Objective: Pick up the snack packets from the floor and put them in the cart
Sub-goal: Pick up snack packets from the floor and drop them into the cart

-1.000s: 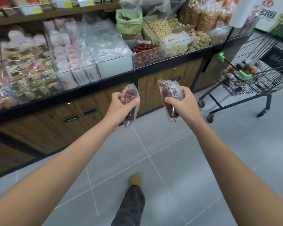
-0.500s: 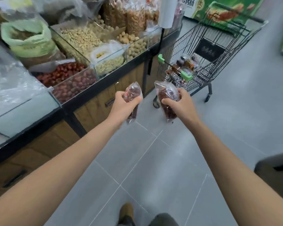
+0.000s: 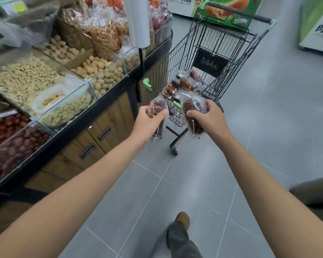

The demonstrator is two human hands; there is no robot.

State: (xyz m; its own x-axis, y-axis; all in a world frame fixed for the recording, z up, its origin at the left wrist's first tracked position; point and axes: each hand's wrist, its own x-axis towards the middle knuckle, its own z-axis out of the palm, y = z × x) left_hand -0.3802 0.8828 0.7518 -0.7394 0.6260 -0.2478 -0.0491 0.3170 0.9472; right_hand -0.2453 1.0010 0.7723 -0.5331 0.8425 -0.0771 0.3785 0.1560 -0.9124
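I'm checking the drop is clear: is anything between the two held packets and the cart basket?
Nothing visible does. The left packet in the left hand and right packet in the right hand hover just before the cart; only its near wire wall lies ahead, to lift over.

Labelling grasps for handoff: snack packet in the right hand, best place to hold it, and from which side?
Mid-body, across the narrow width, from its right side, as the right hand does now. The snack packet is a long clear pack held roughly upright; the dark filling firms the middle, while the empty film ends would probably crumple or slip.
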